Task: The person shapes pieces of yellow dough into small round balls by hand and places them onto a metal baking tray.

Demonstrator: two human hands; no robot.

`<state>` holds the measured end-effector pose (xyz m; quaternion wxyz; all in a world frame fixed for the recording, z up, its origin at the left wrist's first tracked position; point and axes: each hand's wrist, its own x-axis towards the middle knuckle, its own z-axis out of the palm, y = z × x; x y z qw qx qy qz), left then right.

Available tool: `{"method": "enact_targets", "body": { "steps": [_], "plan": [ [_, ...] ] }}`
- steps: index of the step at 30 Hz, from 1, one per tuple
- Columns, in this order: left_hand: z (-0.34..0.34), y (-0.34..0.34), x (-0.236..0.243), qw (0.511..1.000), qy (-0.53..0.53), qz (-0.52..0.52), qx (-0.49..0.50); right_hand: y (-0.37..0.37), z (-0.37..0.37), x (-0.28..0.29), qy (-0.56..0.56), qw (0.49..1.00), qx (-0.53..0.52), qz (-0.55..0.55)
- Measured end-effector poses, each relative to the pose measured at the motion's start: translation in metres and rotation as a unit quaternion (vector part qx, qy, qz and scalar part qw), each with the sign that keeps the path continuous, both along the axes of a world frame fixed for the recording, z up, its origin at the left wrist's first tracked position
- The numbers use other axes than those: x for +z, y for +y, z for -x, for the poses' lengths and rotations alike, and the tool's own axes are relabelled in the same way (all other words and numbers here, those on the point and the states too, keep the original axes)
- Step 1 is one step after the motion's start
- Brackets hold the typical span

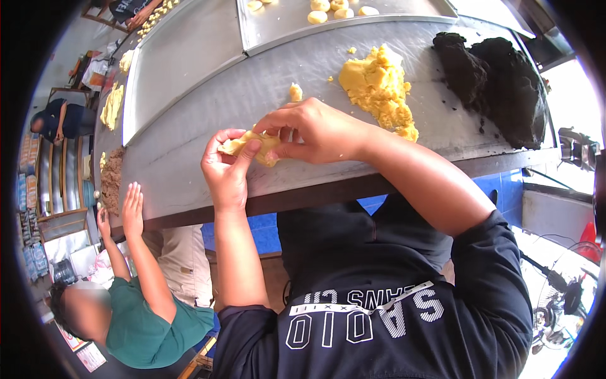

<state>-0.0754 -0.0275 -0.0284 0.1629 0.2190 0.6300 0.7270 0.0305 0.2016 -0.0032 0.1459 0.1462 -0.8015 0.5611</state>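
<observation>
Between my two hands, just above the near edge of the metal table (297, 189), is a piece of yellow dough (268, 151). My left hand (226, 161) pinches its left end between thumb and fingers. On the other side, the fingers of my right hand (295, 131) are curled and closed on the same piece. A small lump of yellow dough (296, 93) stands on the table just beyond my hands. To the right lies a large crumbly mass of yellow dough (379, 85).
A big black mass (508, 82) sits at the table's right end. Metal trays (189, 60) lie beyond my hands, one with round dough pieces (319, 14). At left, a person in a green shirt (154, 322) works beside a brown mass (112, 180). Others stand farther off.
</observation>
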Motion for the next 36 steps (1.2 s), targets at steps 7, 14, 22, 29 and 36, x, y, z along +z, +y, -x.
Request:
{"method": "enact_targets", "body": {
  "steps": [7, 14, 22, 29, 36],
  "plan": [
    [-0.005, 0.007, 0.016, 0.986, -0.017, 0.063, -0.15, 0.009, 0.002, 0.003, 0.017, 0.992, -0.11, -0.061],
    [0.008, 0.001, 0.009, 0.977, -0.08, 0.07, -0.183, 0.017, 0.006, -0.004, 0.098, 0.989, -0.065, -0.092],
    [-0.003, 0.008, 0.013, 0.978, -0.041, 0.081, -0.187, 0.01, 0.002, 0.0, 0.032, 0.992, -0.03, -0.115],
    [0.002, 0.004, 0.007, 0.979, -0.045, 0.058, -0.191, 0.01, 0.008, -0.003, 0.079, 0.965, -0.212, -0.131],
    [-0.001, 0.005, 0.007, 0.981, -0.035, 0.068, -0.176, 0.018, 0.011, -0.01, 0.128, 0.915, -0.235, -0.302]
  ]
}}
